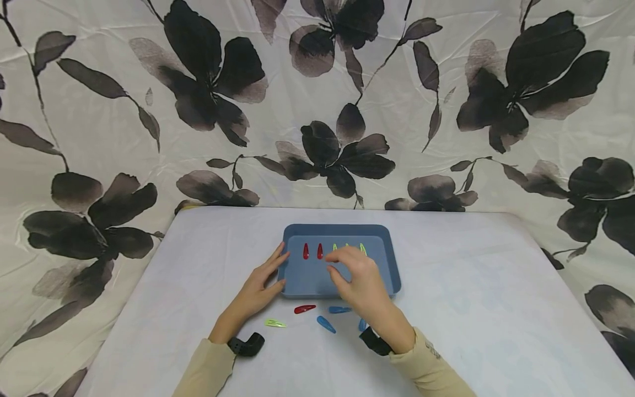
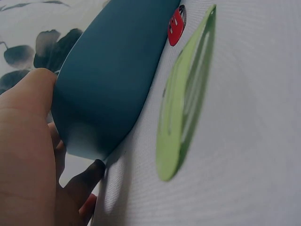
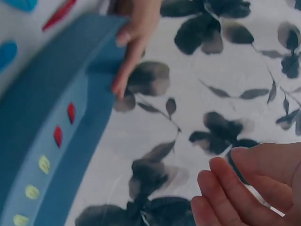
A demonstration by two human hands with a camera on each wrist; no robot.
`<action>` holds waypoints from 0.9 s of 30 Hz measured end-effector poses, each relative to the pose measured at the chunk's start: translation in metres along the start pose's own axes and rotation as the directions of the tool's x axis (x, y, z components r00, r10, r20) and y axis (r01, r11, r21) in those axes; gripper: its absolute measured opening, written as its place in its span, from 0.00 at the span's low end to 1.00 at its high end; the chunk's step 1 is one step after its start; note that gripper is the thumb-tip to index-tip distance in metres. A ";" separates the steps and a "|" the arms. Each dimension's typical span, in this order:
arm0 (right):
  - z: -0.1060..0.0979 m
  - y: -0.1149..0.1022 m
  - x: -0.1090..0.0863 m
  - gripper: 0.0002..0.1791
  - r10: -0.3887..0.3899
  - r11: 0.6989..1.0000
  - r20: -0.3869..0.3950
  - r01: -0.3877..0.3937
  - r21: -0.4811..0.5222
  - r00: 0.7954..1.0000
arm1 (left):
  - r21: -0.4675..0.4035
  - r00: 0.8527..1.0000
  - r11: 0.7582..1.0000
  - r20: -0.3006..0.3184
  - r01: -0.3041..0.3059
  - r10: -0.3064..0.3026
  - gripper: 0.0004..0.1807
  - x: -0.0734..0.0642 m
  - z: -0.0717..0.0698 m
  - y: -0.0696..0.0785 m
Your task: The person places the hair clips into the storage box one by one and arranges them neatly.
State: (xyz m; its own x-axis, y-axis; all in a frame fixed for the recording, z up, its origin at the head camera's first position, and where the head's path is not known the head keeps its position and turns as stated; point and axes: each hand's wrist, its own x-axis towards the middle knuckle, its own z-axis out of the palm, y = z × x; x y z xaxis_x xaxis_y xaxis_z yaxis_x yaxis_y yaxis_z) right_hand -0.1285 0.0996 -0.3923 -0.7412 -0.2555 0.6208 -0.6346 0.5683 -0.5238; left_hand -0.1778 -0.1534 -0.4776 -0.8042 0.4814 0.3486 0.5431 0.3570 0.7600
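Observation:
A blue tray [image 1: 307, 281] holds two red snap hair clips [image 1: 306, 251] and three yellow-green hair clips [image 1: 362, 249] in a row. My left hand [image 1: 254, 292] touches the tray's left edge with fingers extended; in the left wrist view its thumb lies against the tray wall [image 2: 108, 70]. Above the tray is my right hand [image 1: 364, 281], thumb and forefinger apart. The right wrist view shows nothing between those fingers [image 3: 230, 188]. In front of the tray lie a red clip [image 1: 305, 309], a yellow-green clip [image 1: 275, 323] and three blue clips [image 1: 326, 324], one partly hidden by the right wrist.
A white cloth covers the table [image 1: 471, 286] under the tray. Behind it hangs a pale curtain [image 1: 278, 82] with dark flowers. Each wrist wears a black camera [image 1: 247, 345].

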 end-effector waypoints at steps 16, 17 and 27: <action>0.016 0.022 -0.037 0.14 -0.257 0.955 0.308 0.191 0.229 0.916 | -0.007 1.000 1.000 0.005 -0.016 0.016 0.34 -0.001 0.000 -0.001; 0.016 0.024 -0.039 0.14 -0.258 0.954 0.329 0.185 0.237 0.908 | -0.004 1.000 1.000 0.006 -0.015 0.015 0.34 -0.001 0.000 -0.001; 0.017 0.040 -0.049 0.13 -0.260 0.960 0.503 0.164 0.227 0.824 | 0.000 1.000 1.000 0.001 -0.013 0.013 0.34 0.000 0.000 -0.001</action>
State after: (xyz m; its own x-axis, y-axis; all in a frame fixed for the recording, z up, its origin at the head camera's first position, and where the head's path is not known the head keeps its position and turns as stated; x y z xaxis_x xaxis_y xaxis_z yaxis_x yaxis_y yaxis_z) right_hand -0.1215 0.1215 -0.4535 -0.5564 -0.7516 0.3543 -0.7805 0.3265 -0.5331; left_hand -0.1780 -0.1537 -0.4785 -0.7970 0.4867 0.3577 0.5532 0.3505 0.7557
